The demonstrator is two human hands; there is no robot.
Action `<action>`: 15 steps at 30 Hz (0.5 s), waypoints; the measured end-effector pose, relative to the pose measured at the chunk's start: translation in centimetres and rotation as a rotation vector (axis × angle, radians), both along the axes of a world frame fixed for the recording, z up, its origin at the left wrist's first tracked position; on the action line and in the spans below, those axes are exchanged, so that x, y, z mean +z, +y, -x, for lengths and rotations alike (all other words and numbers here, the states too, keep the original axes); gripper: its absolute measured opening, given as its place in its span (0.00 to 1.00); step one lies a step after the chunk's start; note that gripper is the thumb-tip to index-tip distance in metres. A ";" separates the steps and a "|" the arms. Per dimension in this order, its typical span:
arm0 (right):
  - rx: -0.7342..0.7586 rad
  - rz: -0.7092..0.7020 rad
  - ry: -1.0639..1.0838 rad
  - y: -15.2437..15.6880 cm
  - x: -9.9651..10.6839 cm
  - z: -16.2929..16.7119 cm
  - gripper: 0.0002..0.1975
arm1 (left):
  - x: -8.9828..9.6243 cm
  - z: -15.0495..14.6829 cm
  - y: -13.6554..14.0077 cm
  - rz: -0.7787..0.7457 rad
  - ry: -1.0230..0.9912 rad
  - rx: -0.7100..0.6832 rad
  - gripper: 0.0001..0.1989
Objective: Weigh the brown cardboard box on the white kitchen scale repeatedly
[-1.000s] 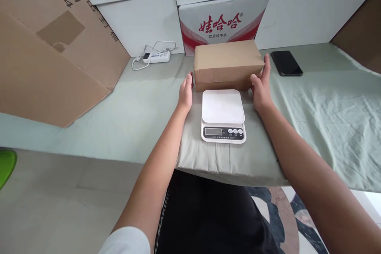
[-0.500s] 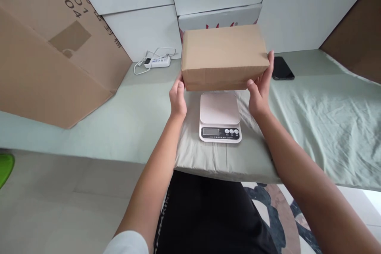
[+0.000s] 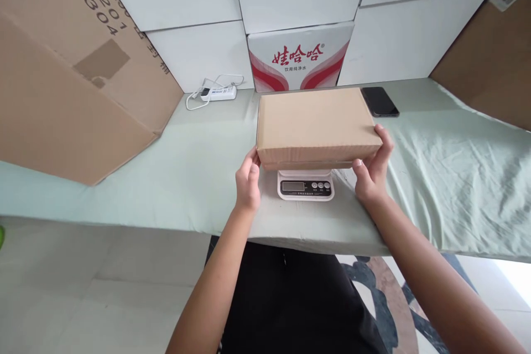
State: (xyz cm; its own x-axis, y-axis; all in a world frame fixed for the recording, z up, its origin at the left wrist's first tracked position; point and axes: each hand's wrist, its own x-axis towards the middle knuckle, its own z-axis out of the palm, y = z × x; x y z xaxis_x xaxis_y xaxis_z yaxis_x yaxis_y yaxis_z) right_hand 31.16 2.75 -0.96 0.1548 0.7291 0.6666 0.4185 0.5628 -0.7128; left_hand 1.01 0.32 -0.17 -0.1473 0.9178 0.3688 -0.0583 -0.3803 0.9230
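Note:
A plain brown cardboard box [image 3: 317,121] is held level between my two hands, over the white kitchen scale [image 3: 306,187]. My left hand [image 3: 249,180] grips its near left corner, thumb up and fingers partly hidden behind the box. At the near right corner, my right hand [image 3: 373,168] has its thumb in front and its fingers along the side. The box covers most of the scale's platform; the display and buttons show in front. Whether the box rests on the platform, I cannot tell. The display looks blank.
A black phone [image 3: 379,102] lies behind the box's right end. At the back left is a white device with a cable [image 3: 218,93]. A large carton [image 3: 83,99] stands left, another [image 3: 489,61] right. A printed white-and-red box [image 3: 299,58] stands behind. A pale green cloth [image 3: 199,177] covers the surface.
Both hands have brought the cardboard box down and toward me, over the scale. The platform is now mostly covered, and the printed red lettering behind has come into view.

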 end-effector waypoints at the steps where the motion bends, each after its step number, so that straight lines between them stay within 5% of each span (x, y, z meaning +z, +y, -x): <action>1: -0.006 -0.003 -0.006 -0.1 0.2 0.1 0.51 | 0.0 0.0 0.1 0.006 -0.001 0.000 0.40; 7: -0.056 -0.055 -0.013 -0.3 0.5 0.0 0.41 | -0.1 0.1 0.2 0.007 -0.002 0.011 0.39; 15: -0.024 -0.062 -0.029 -0.5 1.1 0.3 0.42 | 0.3 0.2 -0.3 -0.028 0.068 -0.032 0.40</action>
State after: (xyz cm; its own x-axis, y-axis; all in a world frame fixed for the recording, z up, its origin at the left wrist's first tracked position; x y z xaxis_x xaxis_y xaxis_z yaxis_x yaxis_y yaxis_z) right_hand 30.85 2.28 0.11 0.1519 0.6825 0.7149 0.4520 0.5953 -0.6643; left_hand 0.85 -0.03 0.08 -0.0916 0.9107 0.4029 -0.0083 -0.4053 0.9142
